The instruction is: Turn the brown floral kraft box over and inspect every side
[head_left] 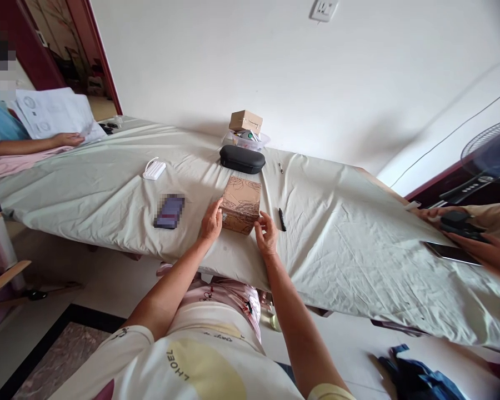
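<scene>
A small brown cardboard box (pixel 241 195) with black scribbled lines rests on the cloth-covered table in front of me. My left hand (pixel 211 222) grips its left side, the thumb near the front edge. At the lower right corner, my right hand (pixel 266 233) holds the box with bent fingers. Just right of that hand lies a black pen (pixel 282 219). A phone (pixel 169 211), its screen blurred out, lies to the left of my left hand. Behind the box sits a black zip case (pixel 242 159).
A clear plastic basket (pixel 258 144) with items and another cardboard box (pixel 245 120) stands by the wall. A white power bank (pixel 154 169) and a small pen-like item (pixel 280 168) lie on the pale tablecloth (pixel 337 239). People sit at both ends, one with papers (pixel 58 114), one beside a phone (pixel 450 253).
</scene>
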The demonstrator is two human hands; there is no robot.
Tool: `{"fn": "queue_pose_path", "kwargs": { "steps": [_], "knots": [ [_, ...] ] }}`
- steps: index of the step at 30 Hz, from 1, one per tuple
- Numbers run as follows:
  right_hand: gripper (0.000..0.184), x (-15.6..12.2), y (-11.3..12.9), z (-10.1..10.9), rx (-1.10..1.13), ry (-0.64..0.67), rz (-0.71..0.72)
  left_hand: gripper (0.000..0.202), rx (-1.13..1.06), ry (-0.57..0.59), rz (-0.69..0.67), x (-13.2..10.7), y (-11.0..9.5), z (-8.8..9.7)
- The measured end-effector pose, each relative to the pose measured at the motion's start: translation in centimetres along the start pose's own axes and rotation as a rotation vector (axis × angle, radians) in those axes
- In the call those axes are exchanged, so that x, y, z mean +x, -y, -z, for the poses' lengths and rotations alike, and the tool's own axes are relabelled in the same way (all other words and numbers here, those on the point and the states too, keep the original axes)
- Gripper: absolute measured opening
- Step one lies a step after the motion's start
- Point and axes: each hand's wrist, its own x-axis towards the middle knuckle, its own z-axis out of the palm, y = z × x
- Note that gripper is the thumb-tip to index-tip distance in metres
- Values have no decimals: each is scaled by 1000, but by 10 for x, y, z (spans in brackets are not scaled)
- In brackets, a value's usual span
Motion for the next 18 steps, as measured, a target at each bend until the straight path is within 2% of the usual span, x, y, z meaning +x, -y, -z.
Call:
{"fn": "queue_pose_path", "kwargs": {
  "steps": [4, 9, 11, 14, 18],
  "knots": [
    [37, -4, 10, -4, 12, 129, 162, 52, 191, -120, 129, 0, 3, 1],
    [46, -8, 17, -10, -3, 200, 357, 56, 323, -128, 114, 0, -2, 3],
    [52, -10, 18, -14, -23, 241, 393, 56, 321, -96, 63, -1, -5, 4],
    [58, -12, 17, -20, -70, 311, 390, 55, 274, 4, -103, -4, -11, 3],
    [55, -12, 13, -23, -135, 345, 332, 57, 214, 149, -306, -6, -17, 2]
  ]
}}
